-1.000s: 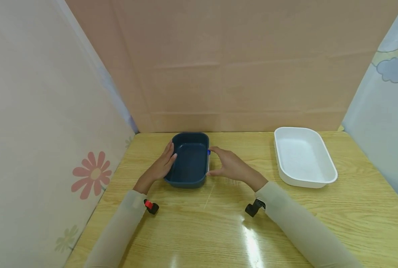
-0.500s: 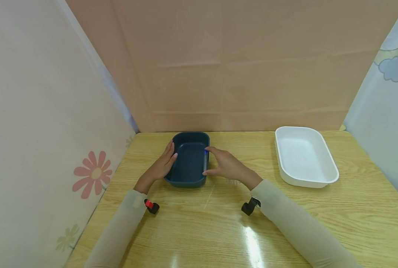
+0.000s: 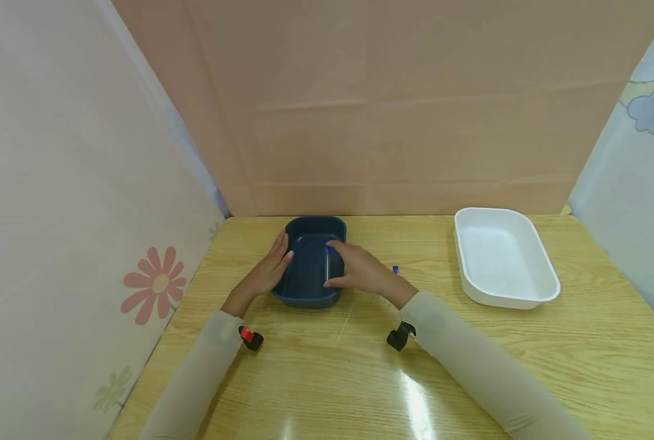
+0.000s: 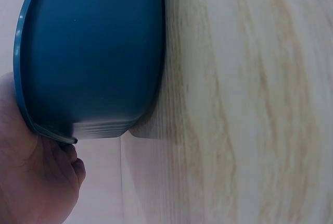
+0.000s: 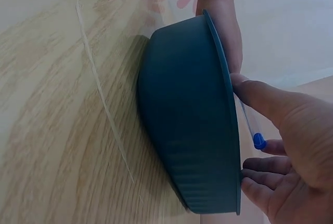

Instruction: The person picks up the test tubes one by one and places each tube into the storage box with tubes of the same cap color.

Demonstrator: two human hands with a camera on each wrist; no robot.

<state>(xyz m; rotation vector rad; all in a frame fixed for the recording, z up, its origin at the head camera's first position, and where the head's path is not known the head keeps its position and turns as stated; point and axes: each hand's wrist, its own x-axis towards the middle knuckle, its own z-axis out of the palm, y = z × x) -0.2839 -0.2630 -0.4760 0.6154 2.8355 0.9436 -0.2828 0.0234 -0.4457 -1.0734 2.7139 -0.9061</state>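
Note:
The dark blue tray (image 3: 310,299) stands on the table, left of centre. My left hand (image 3: 264,272) holds it by the left rim, with the thumb over the edge; in the left wrist view that hand (image 4: 39,182) sits against one corner. Above the tray's inside, near its right wall, my right hand (image 3: 360,266) pinches a slim clear tube with a blue cap (image 3: 327,264) lengthwise, index finger at the capped end and thumb at the other. From the right wrist, the blue cap (image 5: 259,140) shows beyond the rim, and part of the tube is hidden by hand and tray.
A white tray (image 3: 536,296) stands at the right of the wooden table (image 3: 332,379). Another small blue cap (image 3: 395,269) lies just beyond my right wrist, with faint clear parts (image 3: 384,299) near it, partly hidden. A brown sheet (image 3: 360,122) closes off the back.
My right hand has carried the tube left, from the tray's right rim to over its inside. A blue cap behind the right wrist has come into sight. The left hand stays put.

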